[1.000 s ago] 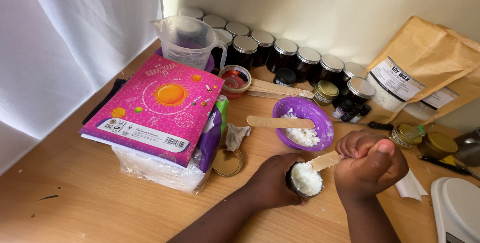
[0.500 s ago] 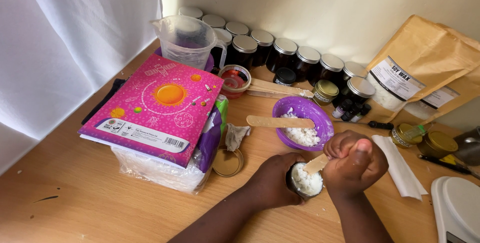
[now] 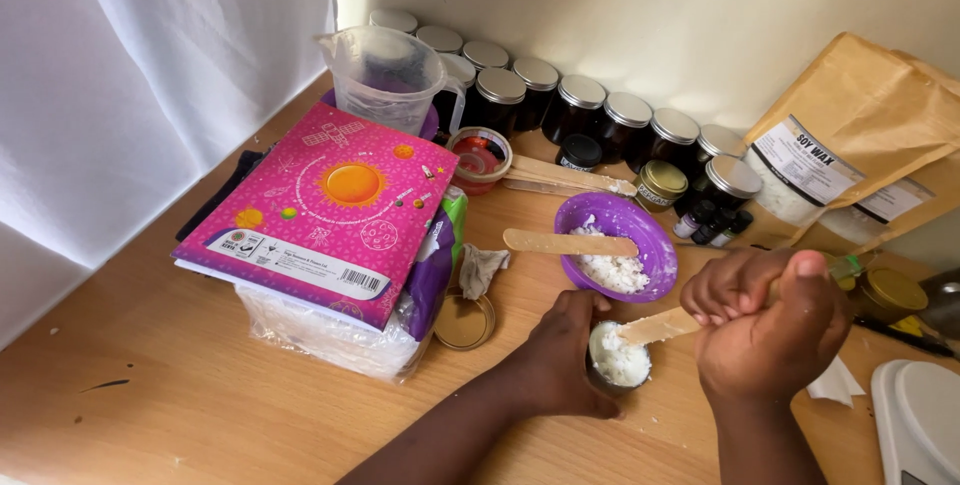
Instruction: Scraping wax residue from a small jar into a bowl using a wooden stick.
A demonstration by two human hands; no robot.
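Fig.: wooden stick (image 3: 660, 326), long axis 2–8 o'clock, tip in small jar (image 3: 618, 356) w/ white wax; right hand (image 3: 770, 330) fisted on stick; left hand (image 3: 565, 355) wrapped round jar at 9 o'clock.

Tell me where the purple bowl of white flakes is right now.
In the head view the purple bowl sits right of centre on the wooden table, a wooden stick across its rim, just beyond the small jar the left hand steadies.
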